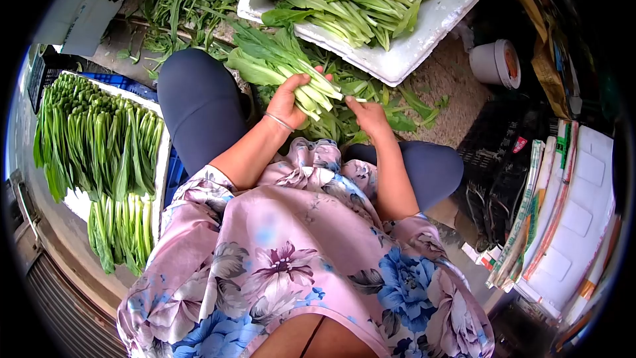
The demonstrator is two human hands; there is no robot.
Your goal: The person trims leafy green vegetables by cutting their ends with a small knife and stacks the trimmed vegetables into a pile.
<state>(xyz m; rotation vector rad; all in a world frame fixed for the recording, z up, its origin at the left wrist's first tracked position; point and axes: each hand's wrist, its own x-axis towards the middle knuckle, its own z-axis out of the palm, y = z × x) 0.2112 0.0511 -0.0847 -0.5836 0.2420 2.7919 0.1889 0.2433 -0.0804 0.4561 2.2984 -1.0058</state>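
My left hand (289,101), with a bangle at the wrist, is wrapped round a bunch of leafy green stalks (281,59). The leaves point up and to the left, and the pale cut ends lie toward my lap. Just right of those ends, my right hand (368,117) is closed in a pinch at the tip of a pale stem (354,99). Whether that stem belongs to the bunch is too small to tell. Loose leaves (404,119) lie on the floor beneath and beside both hands.
A white foam box (397,66) of greens stands ahead. More greens (192,0) are heaped at upper left. Bundled stalks (99,139) fill a white box on my left. At right are a white tub (490,65), a black crate (493,159) and stacked foam pieces (576,212).
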